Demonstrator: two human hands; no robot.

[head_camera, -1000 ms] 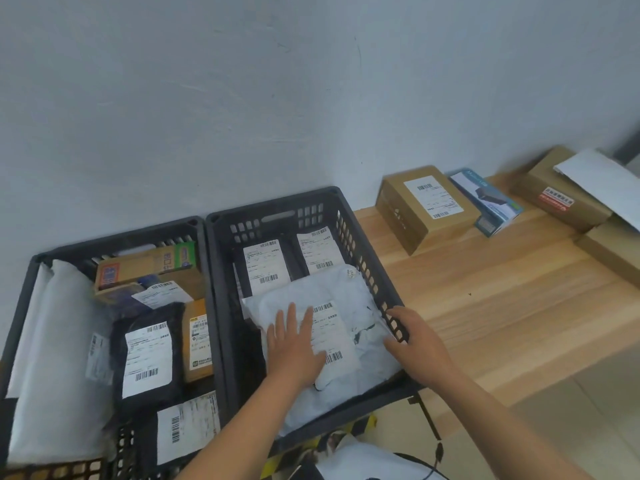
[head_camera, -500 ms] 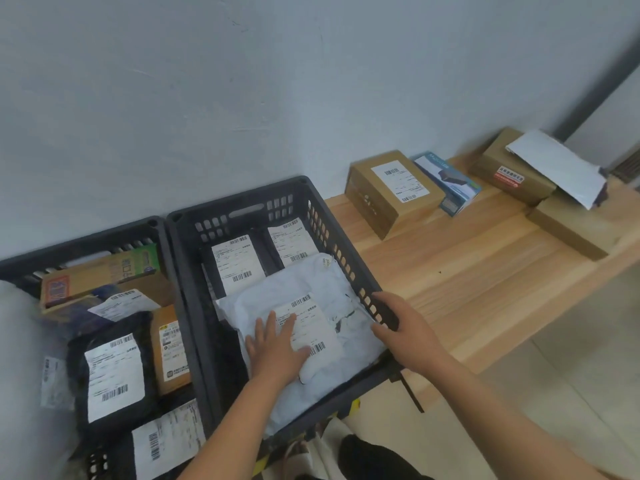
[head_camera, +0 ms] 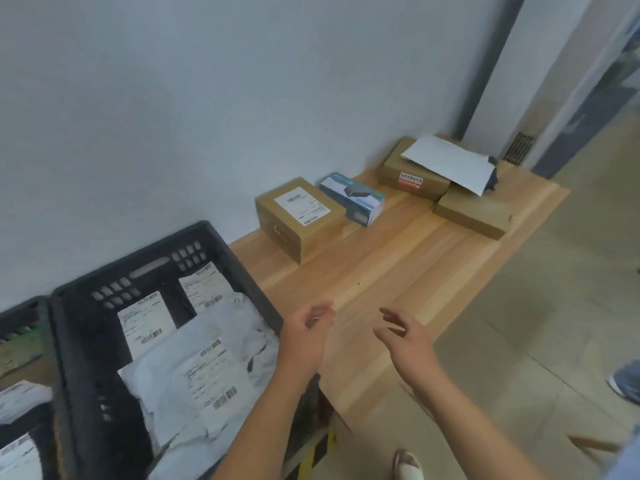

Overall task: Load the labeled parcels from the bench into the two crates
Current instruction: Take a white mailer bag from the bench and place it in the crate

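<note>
Your left hand (head_camera: 306, 336) and right hand (head_camera: 403, 336) both hover released, holding nothing, over the bench (head_camera: 398, 271), just right of the crate (head_camera: 239, 265).

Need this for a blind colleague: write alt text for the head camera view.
Two empty hands, left hand and right hand, hover with relaxed fingers over a wooden bench, beside a black crate holding labelled parcels. Farther along the bench by the wall sit a labelled cardboard box, a blue box and two brown boxes under a white envelope.
</note>
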